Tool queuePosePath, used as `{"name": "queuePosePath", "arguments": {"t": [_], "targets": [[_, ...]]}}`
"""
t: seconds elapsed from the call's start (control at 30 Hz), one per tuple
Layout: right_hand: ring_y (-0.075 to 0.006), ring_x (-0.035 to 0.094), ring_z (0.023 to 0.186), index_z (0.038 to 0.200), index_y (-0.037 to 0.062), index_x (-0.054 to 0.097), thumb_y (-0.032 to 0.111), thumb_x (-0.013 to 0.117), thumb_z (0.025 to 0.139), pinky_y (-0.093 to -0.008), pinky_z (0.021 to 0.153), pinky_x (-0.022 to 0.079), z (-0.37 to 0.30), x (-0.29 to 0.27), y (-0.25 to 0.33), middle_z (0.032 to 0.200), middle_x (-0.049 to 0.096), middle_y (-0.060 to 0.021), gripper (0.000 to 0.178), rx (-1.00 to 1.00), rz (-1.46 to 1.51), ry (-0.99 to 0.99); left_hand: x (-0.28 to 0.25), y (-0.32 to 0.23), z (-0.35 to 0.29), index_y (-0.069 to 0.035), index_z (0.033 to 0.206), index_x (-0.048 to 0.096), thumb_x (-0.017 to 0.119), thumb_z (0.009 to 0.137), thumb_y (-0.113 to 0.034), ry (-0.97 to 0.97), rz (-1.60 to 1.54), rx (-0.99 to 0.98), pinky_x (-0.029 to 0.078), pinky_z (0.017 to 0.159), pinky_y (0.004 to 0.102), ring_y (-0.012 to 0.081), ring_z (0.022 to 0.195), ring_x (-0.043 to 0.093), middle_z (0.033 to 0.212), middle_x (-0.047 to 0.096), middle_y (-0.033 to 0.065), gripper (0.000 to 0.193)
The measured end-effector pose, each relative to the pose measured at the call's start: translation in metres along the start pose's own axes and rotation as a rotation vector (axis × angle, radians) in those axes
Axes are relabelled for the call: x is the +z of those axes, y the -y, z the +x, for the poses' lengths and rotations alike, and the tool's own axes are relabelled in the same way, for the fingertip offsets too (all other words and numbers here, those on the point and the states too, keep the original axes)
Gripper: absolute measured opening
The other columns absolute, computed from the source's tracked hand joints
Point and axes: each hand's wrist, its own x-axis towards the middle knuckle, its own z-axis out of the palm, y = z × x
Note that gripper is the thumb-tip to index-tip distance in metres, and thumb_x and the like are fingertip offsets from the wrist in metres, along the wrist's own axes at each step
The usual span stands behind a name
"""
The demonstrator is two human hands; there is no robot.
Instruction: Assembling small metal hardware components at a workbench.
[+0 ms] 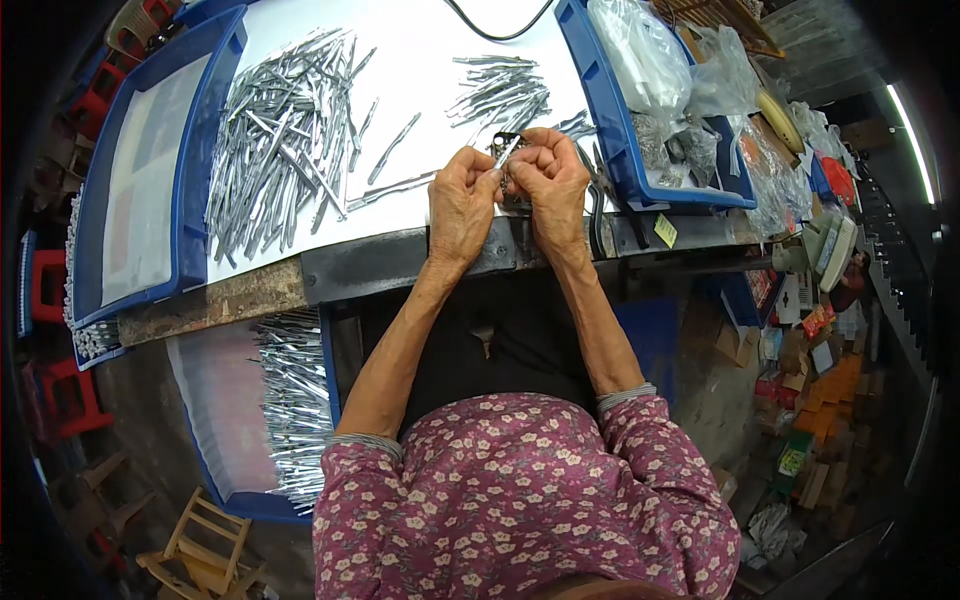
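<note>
slender silver piece (509, 150), pinched between left hand (461, 208) and right hand (558, 200) over the bench (415, 65); fine fingertip adjustment seems in progress, the next move likely calling for steadiness.

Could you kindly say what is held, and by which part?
The left hand and right hand pinch a slim silvery piece, seemingly near its lower end.

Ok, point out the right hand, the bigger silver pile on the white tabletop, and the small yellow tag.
Right hand (560, 192): head view, middle of its back.
Bigger silver pile (280, 142): head view, middle of the heaped slender pieces.
Yellow tag (665, 231): head view, middle of its face.
</note>
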Motion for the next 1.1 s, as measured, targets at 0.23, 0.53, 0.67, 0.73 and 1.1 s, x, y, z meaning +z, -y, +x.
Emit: {"name": "queuePosePath", "arguments": {"t": [0.23,0.53,0.67,0.73,1.1], "targets": [[-0.0066,0.051,0.059,0.105,-0.0057,0.043,-0.006,0.055,0.075,-0.0173,0.053,0.044,0.001,-0.001,-0.003,0.074,0.056,-0.0053,0.032,-0.029,-0.053,-0.003,0.0,0.0,0.0,0.001,0.082,0.055,0.052,0.083,-0.005,-0.001,0.001,0.001,0.034,0.043,0.0162,0.003,0.052,0.046,0.062,0.053,0.0005,0.007],[-0.0066,0.05,0.058,0.104,-0.0056,0.043,-0.006,0.054,0.075,-0.0175,0.053,0.044,0.001,0.0,-0.002,0.073,0.056,-0.0054,0.031,-0.047,-0.062,0.004,-0.002,-0.008,-0.001,0.001,0.076,0.052,0.05,0.081,-0.001,0.03,-0.133,-0.09,0.04,0.048,0.0195,0.0056,0.053,0.049,0.061,0.053,0.0027,0.006],[-0.0066,0.05,0.057,0.103,-0.0051,0.044,-0.006,0.054,0.075,-0.0175,0.052,0.044,0.001,0.002,-0.006,0.074,0.056,-0.0056,0.03,-0.051,-0.028,-0.006,0.001,-0.004,-0.001,0.001,0.076,0.052,0.05,0.081,-0.001,-0.007,-0.055,-0.037,0.04,0.047,0.0198,0.0055,0.054,0.049,0.062,0.053,0.0022,0.005],[-0.0066,0.05,0.057,0.103,-0.0048,0.044,-0.006,0.054,0.075,-0.0175,0.052,0.044,0.001,0.002,-0.007,0.074,0.056,-0.0055,0.029,-0.05,-0.017,-0.011,0.002,-0.001,-0.001,0.001,0.076,0.052,0.05,0.081,0.0,-0.024,-0.031,0.0,0.04,0.047,0.0201,0.0054,0.054,0.049,0.062,0.053,0.0019,0.005],[-0.0081,0.05,0.058,0.109,-0.0069,0.04,-0.005,0.048,0.074,-0.0185,0.053,0.042,-0.003,-0.001,0.008,0.075,0.057,-0.0072,0.036,0.074,0.084,0.03,0.005,0.0,-0.002,0.002,0.077,0.052,0.051,0.08,-0.002,-0.085,0.438,0.269,0.041,0.047,0.0288,0.0146,0.051,0.053,0.057,0.053,0.0098,0.005]]}}
